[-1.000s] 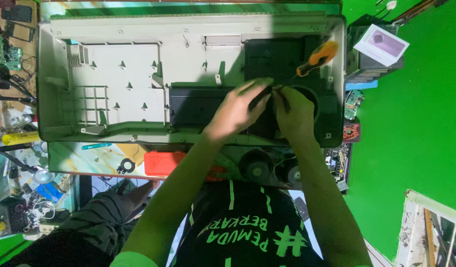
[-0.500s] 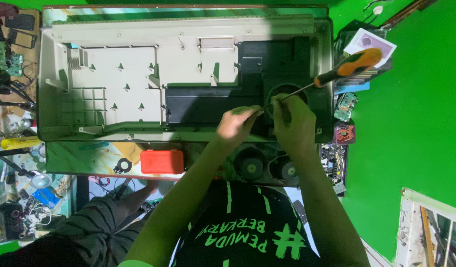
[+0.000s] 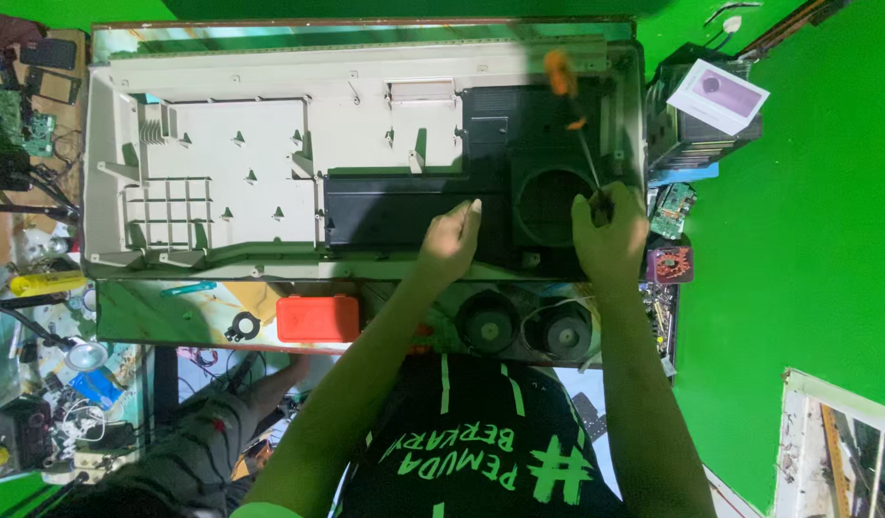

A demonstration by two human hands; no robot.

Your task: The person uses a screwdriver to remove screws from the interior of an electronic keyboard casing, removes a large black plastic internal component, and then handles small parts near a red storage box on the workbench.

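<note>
Left hand [image 3: 450,240]: flat on the black panel [image 3: 414,206], fingers loose, grasping nothing
Right hand [image 3: 610,225]: clenched around the shaft of the screwdriver [image 3: 572,110]; orange handle points toward the top of the frame
Casing [image 3: 222,163]: large beige plastic shell, centre of frame, lying on the table [image 3: 164,312]
Round opening [image 3: 548,206]: in the black panel, between the hands
Red box [image 3: 317,318]: just below the casing; two black speakers [image 3: 524,326] to its right
</note>
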